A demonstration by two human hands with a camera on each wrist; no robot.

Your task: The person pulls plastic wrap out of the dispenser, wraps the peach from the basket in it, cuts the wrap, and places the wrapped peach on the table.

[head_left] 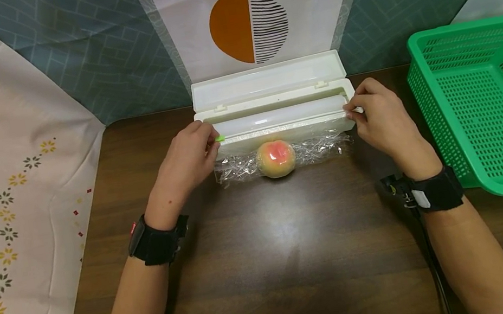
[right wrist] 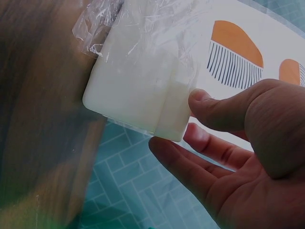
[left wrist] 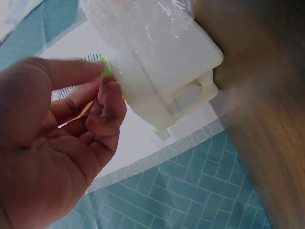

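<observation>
A white cling film dispenser lies with its lid raised and a film roll inside. At its left end my left hand pinches a small green slide cutter between thumb and finger. My right hand holds the dispenser's right front corner; in the right wrist view the thumb is on the edge and fingers touch the end. Crumpled clear film hangs over the front and spreads around a peach, which sits on the table just before the dispenser.
A green plastic basket stands to the right on the dark wooden table. Patterned cloth hangs behind the dispenser, and a white flowered cloth borders the left side. A cable runs along the right forearm.
</observation>
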